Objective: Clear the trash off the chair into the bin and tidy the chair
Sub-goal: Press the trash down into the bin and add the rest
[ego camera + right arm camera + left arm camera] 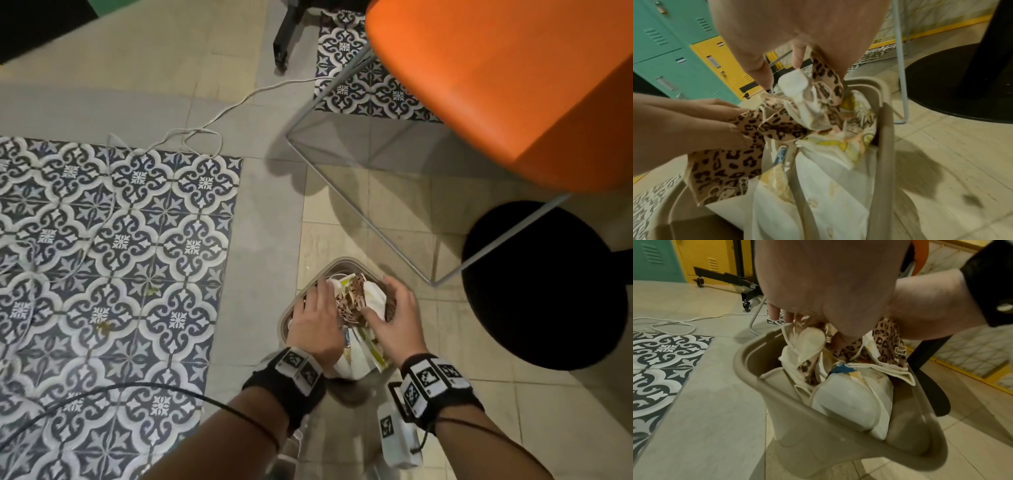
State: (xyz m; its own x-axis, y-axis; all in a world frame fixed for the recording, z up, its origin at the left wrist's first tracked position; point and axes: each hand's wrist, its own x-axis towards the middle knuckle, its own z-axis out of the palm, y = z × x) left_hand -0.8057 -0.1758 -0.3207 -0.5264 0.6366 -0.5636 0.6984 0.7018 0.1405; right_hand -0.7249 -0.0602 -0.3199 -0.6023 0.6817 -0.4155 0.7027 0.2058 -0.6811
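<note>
A beige bin (346, 262) stands on the floor, stuffed with white paper, bags and leopard-print wrappers. Both hands are over its mouth. My left hand (325, 294) grips a leopard-print wrapper (725, 170) on the bin's left side. My right hand (394, 308) curls over a crumpled white paper (797, 84) and a leopard-print strip on the right. In the left wrist view the left hand (818, 280) hangs above the bin's rim (748, 356). The orange chair (496, 85) is at the upper right, and the visible part of its seat is bare.
The chair's thin metal leg frame (359, 212) runs just beyond the bin. A black round table base (541, 284) lies to the right. A white cable (205, 126) loops over the floor to the left. A black wheeled stand (284, 41) and lockers (674, 48) are farther off.
</note>
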